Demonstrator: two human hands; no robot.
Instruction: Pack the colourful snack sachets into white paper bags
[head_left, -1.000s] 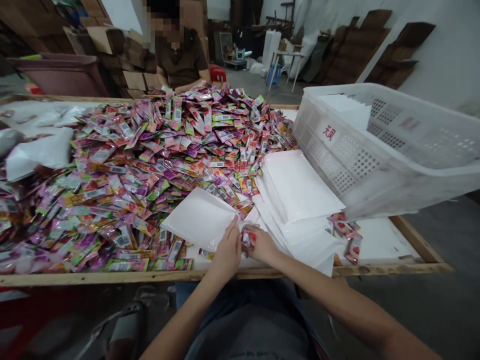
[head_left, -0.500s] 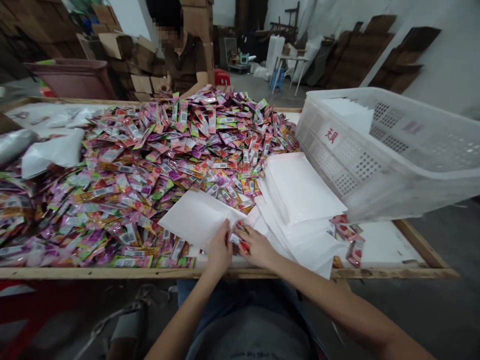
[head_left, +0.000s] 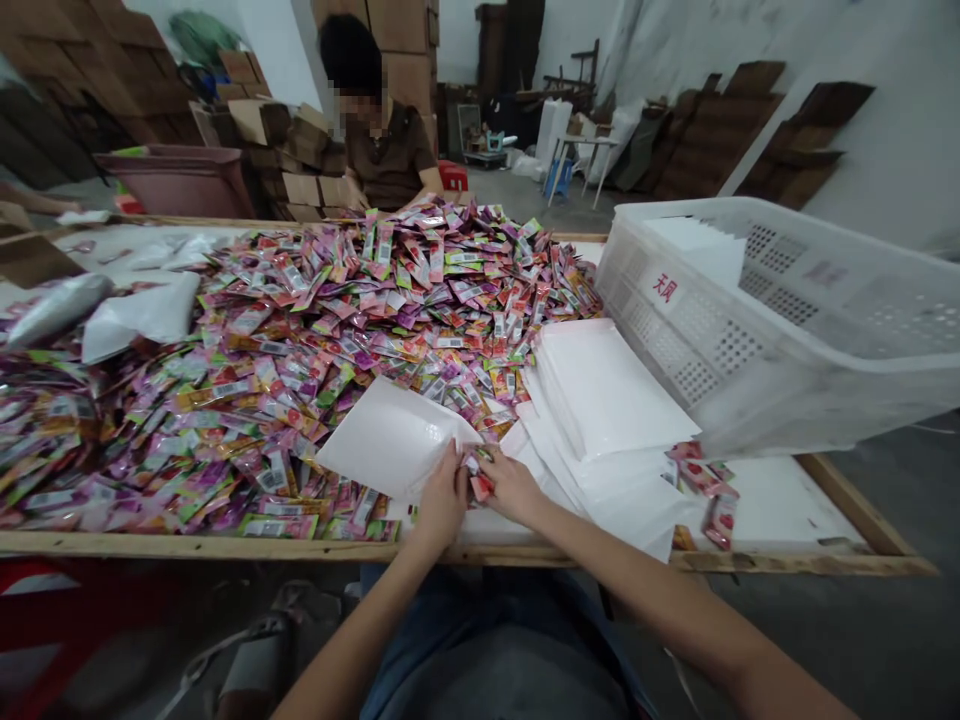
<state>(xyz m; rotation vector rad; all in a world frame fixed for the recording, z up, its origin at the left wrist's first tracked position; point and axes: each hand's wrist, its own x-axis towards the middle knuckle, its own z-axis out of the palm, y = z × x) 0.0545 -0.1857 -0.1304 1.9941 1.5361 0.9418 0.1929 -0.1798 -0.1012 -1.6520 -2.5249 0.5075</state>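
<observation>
Near the middle of the near edge of the wooden-rimmed white table [head_left: 225, 548], we have both bare hands close together. Our left hand [head_left: 441, 500] has its fingers curled on the near right part of a flat white rectangular pouch [head_left: 386, 430], gripping it there; the pouch slants away to the left, its far end against a broad heap of small glossy pink, purple, green and orange packets [head_left: 322, 350]. In our right hand [head_left: 514, 488], the fingers are pinched around a little bunch of red and multicoloured glossy packets [head_left: 478, 478], right beside the left fingertips at the pouch's right end. We cannot tell how many packets are in the bunch, as the fingers partly cover it. Just to the right of that hand lies a loose, fanned stack of white flat pouches [head_left: 607, 385], and to its far right a white perforated plastic crate [head_left: 667, 340] with red characters. A few red-and-pink packets [head_left: 721, 515] lie near the crate's near side. To the left, a plump white pouch [head_left: 146, 312] rests on the heap. Across the table, a person in a brown short-sleeved top [head_left: 397, 165] sits behind the heap.
</observation>
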